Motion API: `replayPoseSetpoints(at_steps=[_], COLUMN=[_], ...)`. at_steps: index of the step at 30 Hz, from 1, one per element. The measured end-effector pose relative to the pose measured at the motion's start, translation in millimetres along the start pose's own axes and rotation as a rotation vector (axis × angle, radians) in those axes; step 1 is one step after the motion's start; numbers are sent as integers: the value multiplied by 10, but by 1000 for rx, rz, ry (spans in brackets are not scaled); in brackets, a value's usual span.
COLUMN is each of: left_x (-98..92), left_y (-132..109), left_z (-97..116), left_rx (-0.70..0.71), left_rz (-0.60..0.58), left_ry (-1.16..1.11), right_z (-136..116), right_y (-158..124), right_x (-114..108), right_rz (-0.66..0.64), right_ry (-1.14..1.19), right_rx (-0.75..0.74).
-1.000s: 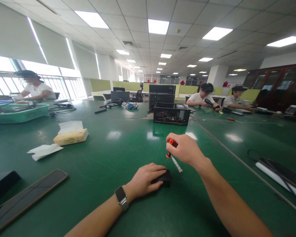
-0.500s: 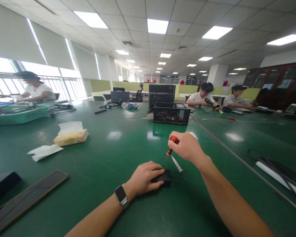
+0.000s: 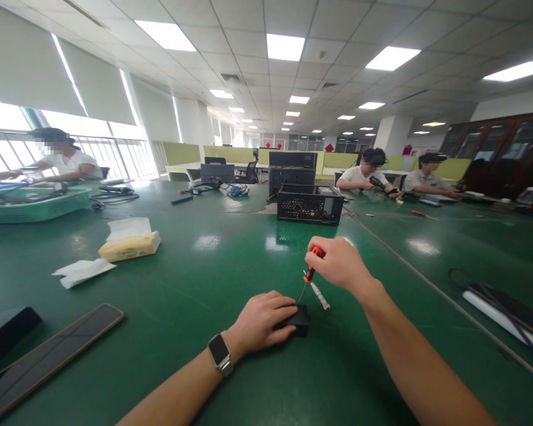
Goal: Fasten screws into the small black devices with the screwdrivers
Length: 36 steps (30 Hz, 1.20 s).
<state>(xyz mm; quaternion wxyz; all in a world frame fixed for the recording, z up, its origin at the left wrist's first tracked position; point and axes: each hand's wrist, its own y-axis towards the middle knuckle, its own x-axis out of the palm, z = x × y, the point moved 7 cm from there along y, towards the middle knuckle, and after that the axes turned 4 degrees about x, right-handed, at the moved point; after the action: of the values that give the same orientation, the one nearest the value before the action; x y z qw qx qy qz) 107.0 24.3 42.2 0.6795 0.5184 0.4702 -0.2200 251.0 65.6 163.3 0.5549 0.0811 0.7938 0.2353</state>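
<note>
A small black box (image 3: pixel 301 321) lies on the green table, with my left hand (image 3: pixel 264 319) wrapped over its left side. The fingers rest on its top and the thumb along its near edge. My right hand (image 3: pixel 340 260) is closed around the orange-and-black handle of a screwdriver (image 3: pixel 310 272). The shaft slants down to the box's top, close to my left fingertips; the tip's exact contact is too small to make out. Just behind the shaft, a thin whitish clear tool or tube (image 3: pixel 320 296) lies on the table.
A black computer case (image 3: pixel 310 206) stands at the table's middle. To the left are a tissue pack (image 3: pixel 131 245), a loose tissue (image 3: pixel 83 272), a phone (image 3: pixel 57 349) and a green basket (image 3: pixel 35 207). A white-and-black device (image 3: pixel 506 319) lies right. Several people sit across the table.
The screwdriver and my right hand have shifted slightly to the right, and the shaft now meets the box further from my left fingers. My left hand still holds the box.
</note>
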Motion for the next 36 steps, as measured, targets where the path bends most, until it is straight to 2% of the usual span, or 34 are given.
replayPoseSetpoints(at_steps=[10,16,19,25,31,36], left_x=[61,69,65,63,59,61], left_y=[19,15,16,19,28,9], left_z=[16,20,20,23,23,4], left_rx=[-1,-1,-2,-8,-7,2], left_rz=[-96,-110,-100,-97,-83,-45], left_ry=[1,-14,-20,-30,-50,-83], right_z=[5,-160,-211,-174,-103,-169], right_y=[-3,-68,-88,-112,-107,-138], right_x=[-10,-19,-23,-18,-41,-46], right_rz=[-5,-24,-47,-196,-154,-166], right_ry=[-85,-167,-130,78,-129,-157], right_rx=[20,-37,-77,-217,-78,-99])
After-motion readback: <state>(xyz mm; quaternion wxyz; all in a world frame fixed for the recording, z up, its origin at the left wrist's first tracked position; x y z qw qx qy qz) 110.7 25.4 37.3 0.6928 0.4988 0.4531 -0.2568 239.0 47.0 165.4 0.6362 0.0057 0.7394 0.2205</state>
